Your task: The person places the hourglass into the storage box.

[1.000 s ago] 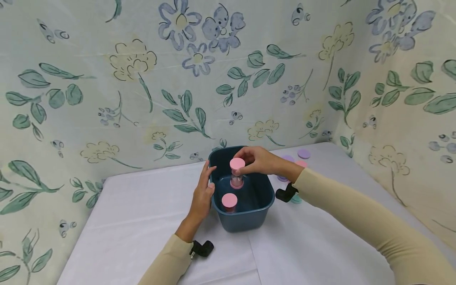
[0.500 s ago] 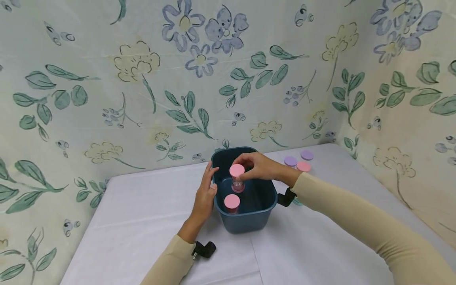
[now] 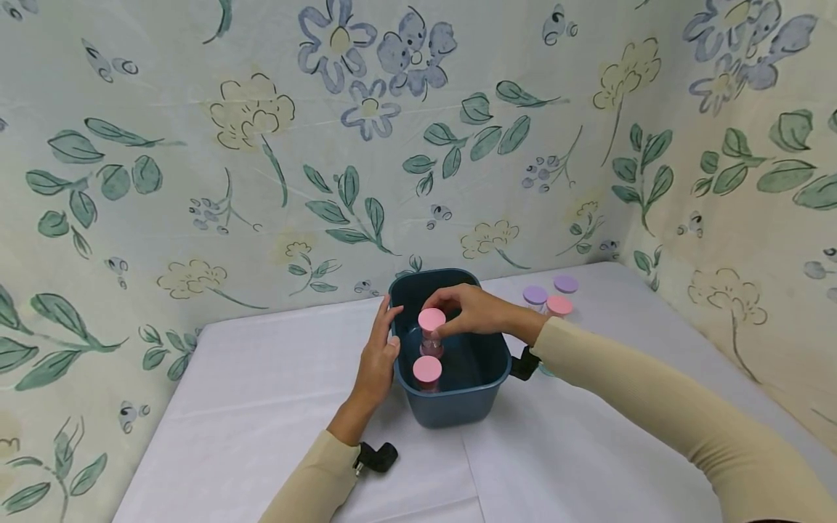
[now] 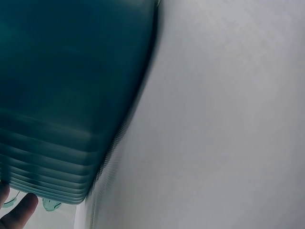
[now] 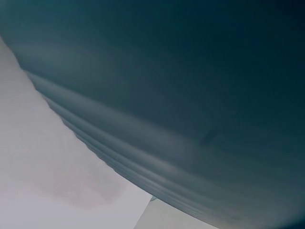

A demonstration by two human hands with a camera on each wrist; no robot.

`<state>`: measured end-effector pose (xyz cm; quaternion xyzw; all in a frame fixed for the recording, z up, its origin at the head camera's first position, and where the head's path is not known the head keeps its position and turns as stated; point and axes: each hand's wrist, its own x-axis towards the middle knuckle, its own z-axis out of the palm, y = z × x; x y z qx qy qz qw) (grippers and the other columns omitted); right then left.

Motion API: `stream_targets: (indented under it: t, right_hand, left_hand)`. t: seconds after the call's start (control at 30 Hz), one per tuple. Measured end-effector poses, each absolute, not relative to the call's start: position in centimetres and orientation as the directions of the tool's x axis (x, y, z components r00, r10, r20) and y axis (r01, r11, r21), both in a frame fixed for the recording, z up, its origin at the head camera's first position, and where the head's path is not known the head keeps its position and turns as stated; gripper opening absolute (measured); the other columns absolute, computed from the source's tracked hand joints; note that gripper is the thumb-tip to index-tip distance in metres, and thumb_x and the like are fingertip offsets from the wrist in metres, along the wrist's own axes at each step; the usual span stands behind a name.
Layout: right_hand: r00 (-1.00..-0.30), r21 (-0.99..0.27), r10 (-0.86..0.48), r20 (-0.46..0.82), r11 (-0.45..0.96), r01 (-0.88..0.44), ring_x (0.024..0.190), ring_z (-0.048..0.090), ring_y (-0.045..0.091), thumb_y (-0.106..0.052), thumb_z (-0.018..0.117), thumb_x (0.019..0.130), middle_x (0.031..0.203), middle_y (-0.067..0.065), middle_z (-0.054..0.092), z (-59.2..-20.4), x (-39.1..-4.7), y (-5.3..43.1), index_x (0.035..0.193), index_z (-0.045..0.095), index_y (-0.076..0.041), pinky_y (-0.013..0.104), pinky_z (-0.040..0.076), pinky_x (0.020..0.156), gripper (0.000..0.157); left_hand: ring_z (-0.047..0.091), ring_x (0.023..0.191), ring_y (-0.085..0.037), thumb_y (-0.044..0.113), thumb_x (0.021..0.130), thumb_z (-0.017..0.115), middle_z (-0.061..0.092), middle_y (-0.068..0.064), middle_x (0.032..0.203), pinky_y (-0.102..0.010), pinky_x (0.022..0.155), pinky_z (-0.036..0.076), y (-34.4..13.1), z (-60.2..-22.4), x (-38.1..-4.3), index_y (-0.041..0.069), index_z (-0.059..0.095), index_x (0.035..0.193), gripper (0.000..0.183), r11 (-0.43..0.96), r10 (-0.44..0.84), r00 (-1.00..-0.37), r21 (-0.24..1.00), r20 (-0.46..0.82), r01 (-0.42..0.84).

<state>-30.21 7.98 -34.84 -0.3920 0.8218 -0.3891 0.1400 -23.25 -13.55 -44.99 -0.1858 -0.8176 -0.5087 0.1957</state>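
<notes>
A pale cloth wall (image 3: 261, 189) printed with flowers and leaves rises beyond both hands, and a white-covered table (image 3: 261, 392) spreads beneath them. On it, below and around the right hand's grip, sits a deep dark-blue bin (image 3: 451, 408). The right hand (image 3: 474, 309) reaches in, its grip narrow, finger and thumb pinching a pink-lidded jar (image 3: 431, 320); whether its base touches the bin floor cannot be told. Left of that grip, the left hand (image 3: 377, 356) has its fingers extended along the bin's left side. Nearer the wearer than the grip, a second pink-lidded jar (image 3: 428, 369) stands in the bin. Right of the grip, outside the bin, are two purple lids (image 3: 535, 294) and a pink lid (image 3: 559, 305).
</notes>
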Motion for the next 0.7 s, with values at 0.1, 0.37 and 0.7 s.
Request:
stream_targets:
  t: [0.1, 0.37, 0.7]
  right_hand:
    - [-0.647, -0.738, -0.760, 0.065, 0.399, -0.544, 0.103, 0.062, 0.019, -0.021, 0.077, 0.080, 0.111, 0.000, 0.067, -34.9, -30.2, 7.9, 0.117, 0.064, -0.010, 0.048, 0.047, 0.097, 0.040]
    - [-0.648, -0.704, -0.761, 0.024, 0.447, -0.552, 0.105, 0.063, 0.020, -0.021, 0.078, 0.080, 0.113, 0.000, 0.066, -34.9, -30.4, 7.6, 0.119, 0.064, -0.011, 0.043, 0.049, 0.095, 0.042]
    - [-0.630, -0.667, -0.776, -0.028, 0.483, -0.567, 0.105, 0.063, 0.020, -0.020, 0.078, 0.081, 0.115, 0.002, 0.066, -35.3, -30.3, 6.8, 0.121, 0.065, -0.009, 0.037, 0.052, 0.091, 0.043]
  left_hand:
    - [0.014, 0.147, -0.023, 0.027, 0.097, 0.031, 0.010, 0.003, 0.162, -0.066, 0.105, 0.025, -13.5, -45.0, -23.3, 0.018, 0.035, 0.148, 0.051, 0.407, 0.105, -0.856, 0.763, 0.507, 0.502]
    - [0.014, 0.147, -0.024, 0.024, 0.097, 0.031, 0.010, 0.000, 0.162, -0.066, 0.105, 0.025, -13.5, -45.0, -23.5, 0.019, 0.034, 0.148, 0.052, 0.386, 0.110, -0.856, 0.771, 0.506, 0.506]
    - [0.014, 0.147, -0.023, 0.028, 0.098, 0.031, 0.009, 0.004, 0.162, -0.066, 0.106, 0.024, -13.6, -44.8, -23.2, 0.021, 0.034, 0.148, 0.051, 0.397, 0.111, -0.857, 0.768, 0.503, 0.502]
